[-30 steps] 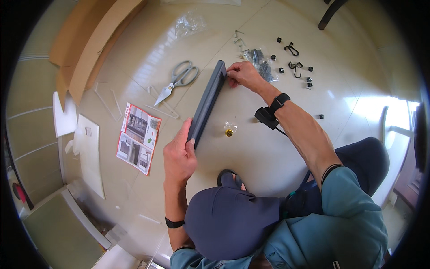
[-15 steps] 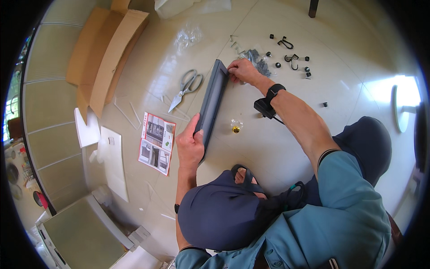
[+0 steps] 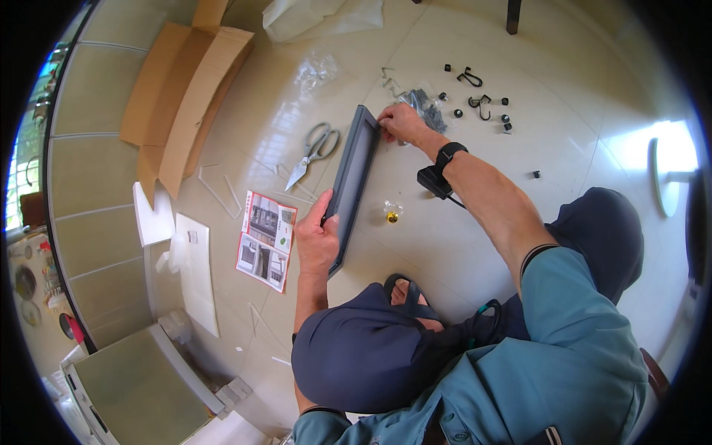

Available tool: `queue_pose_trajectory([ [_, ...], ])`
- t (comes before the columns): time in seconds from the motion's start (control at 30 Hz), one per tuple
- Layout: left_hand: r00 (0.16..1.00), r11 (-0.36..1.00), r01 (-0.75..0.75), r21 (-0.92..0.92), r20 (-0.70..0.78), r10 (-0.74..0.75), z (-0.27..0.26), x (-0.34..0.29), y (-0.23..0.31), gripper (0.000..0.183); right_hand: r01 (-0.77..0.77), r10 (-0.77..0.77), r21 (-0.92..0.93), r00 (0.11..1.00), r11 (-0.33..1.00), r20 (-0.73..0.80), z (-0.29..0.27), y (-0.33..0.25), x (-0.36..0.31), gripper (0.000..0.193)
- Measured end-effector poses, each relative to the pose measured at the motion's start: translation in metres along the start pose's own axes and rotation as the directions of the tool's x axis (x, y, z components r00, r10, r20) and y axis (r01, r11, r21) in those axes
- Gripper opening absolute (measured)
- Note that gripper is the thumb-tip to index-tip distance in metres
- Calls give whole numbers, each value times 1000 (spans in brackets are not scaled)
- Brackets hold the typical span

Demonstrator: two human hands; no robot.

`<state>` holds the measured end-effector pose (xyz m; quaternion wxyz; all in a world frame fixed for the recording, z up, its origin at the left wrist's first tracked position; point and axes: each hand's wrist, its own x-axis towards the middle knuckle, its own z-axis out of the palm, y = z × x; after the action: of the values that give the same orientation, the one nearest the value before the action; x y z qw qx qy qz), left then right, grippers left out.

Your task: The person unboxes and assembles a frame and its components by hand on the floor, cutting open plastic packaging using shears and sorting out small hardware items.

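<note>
A long dark grey framed shelf panel [image 3: 350,185] with a mesh-like inner face stands tilted on its edge over the floor. My left hand [image 3: 317,236] is closed around its near left side, thumb over the rim. At the panel's far right corner, my right hand [image 3: 400,122] is pinched, its fingertips against the frame. What those fingertips hold, if anything, is hidden. Just past the right hand lies a clear bag of grey parts [image 3: 424,107]. A small clear packet with gold-coloured bits [image 3: 391,213] rests on the floor right of the panel.
Scissors [image 3: 314,152] and a printed leaflet [image 3: 265,241] lie left of the panel. Black hooks [image 3: 480,105] and several small black caps [image 3: 457,113] are scattered at far right. An opened cardboard box [image 3: 194,96] and white foam sheets [image 3: 196,274] lie along the left.
The whole view has shifted slightly, mostly downward. Both hands keep nearly the same hold and place on the panel, and nothing has been let go.
</note>
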<state>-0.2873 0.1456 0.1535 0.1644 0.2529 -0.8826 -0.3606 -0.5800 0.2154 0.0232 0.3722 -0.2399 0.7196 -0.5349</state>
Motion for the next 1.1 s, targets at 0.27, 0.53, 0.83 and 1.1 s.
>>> queue_pose_trajectory([
  [0.27,998,995,57,-87,13,-56,1,-2,-8,47,-11,11,18,999,1000,-36,6,1,-4,19],
  [0.53,972,907,235,-349,114,-207,9,-8,8,42,-65,69,41,993,997,-92,11,4,-4,19],
  [0.83,998,993,47,111,38,-52,-15,3,-4,37,-84,119,134,954,987,-274,10,-2,-5,21],
  [1.1,999,971,-12,238,33,5,-11,11,-9,39,-50,95,192,967,980,-235,-4,-7,-14,20],
])
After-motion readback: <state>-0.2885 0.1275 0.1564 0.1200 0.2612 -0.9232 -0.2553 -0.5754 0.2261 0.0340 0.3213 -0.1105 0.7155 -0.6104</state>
